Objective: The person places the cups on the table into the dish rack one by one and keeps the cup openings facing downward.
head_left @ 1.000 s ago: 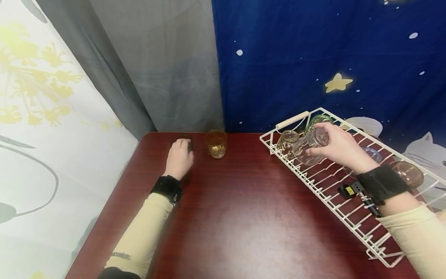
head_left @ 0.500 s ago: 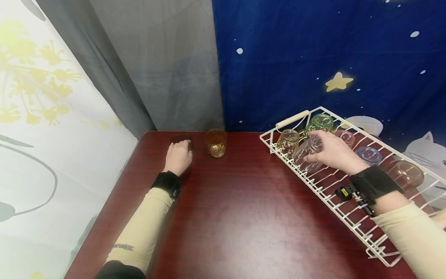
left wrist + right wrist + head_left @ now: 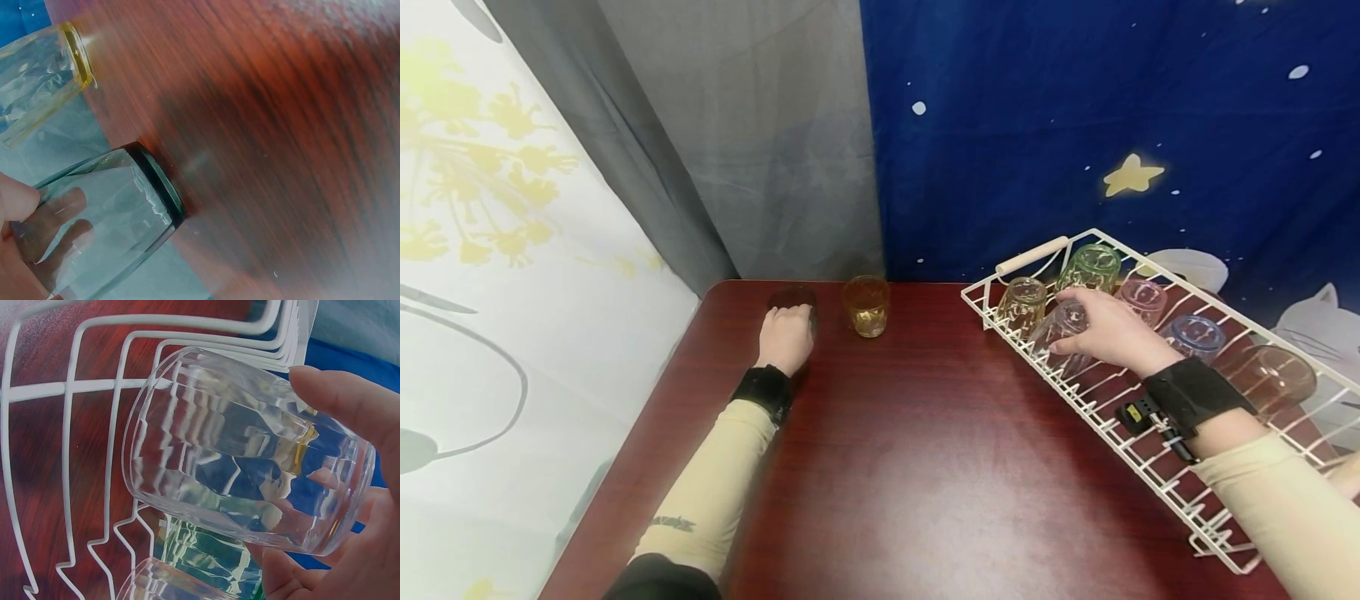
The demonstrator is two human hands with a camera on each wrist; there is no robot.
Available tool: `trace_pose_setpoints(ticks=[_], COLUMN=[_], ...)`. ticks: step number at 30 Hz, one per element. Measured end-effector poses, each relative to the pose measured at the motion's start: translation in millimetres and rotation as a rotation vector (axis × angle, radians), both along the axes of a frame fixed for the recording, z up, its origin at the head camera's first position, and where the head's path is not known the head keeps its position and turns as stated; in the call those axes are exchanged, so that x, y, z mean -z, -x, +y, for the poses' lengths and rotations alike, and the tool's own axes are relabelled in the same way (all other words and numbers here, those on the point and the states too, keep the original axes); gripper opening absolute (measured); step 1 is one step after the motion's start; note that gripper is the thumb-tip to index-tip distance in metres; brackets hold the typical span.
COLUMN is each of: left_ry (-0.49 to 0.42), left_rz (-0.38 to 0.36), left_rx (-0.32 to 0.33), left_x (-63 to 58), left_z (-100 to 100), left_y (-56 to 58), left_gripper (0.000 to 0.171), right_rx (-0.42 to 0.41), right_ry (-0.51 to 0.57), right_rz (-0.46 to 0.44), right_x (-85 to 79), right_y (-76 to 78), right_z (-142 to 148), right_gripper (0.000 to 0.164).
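Observation:
At the table's far left, my left hand grips a smoky grey glass, whose thick dark base meets the tabletop. Thumb and fingers lie on opposite sides of that glass, some fingers showing through it. An amber glass stands just to its right. Over the white wire rack, my right hand holds a clear faceted glass by one end. It leans among the rack's wires, beside a yellowish glass; whether it touches the wires, I cannot tell.
Also in the rack are a green glass, a pink glass, a blue glass and a brownish glass. The rack has a wooden handle. Curtains hang behind the dark red table.
My right hand has lowered the clear glass a little into the rack, uncovering the green, pink and blue glasses. The left hand stays on the smoky grey glass, its fingers shifted slightly.

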State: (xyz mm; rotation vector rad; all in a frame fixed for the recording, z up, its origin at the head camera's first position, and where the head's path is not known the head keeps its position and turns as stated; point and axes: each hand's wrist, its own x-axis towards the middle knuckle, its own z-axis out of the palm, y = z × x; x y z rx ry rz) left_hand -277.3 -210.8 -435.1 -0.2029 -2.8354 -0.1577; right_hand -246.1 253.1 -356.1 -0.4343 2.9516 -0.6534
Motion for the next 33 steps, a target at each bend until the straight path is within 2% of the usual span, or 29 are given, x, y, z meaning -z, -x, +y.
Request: trace_pose_setpoints(ticks=[8,15,24,33], left_ry=[-0.001,-0.008,-0.012,0.036], left_rz=[-0.01,-0.011,0.03,0.062], left_rx=[-0.002,-0.001,-0.004,0.009], left_x=[0.0,0.9,5.0,3.4], left_z=[0.7,1.9,0.5,-1.2], left_y=[-1.7,-0.6,0.0,-0.6], left_gripper=[0.03,0.031,0.028,0.03], right_rx=[-0.007,-0.016,-0.033,-0.027], right_ry=[-0.017,-0.022,-0.034,-0.044], right_rz=[-0.013,-0.005,-0.001,-0.037], right_x=[3.0,5.5,6.7,4.6], right_y=[1.6,1.1,1.9,0.9], right_z=[-0.9,-0.8,-0.9,-2.0], right_gripper=[0.088,0.083,0.082,0.083])
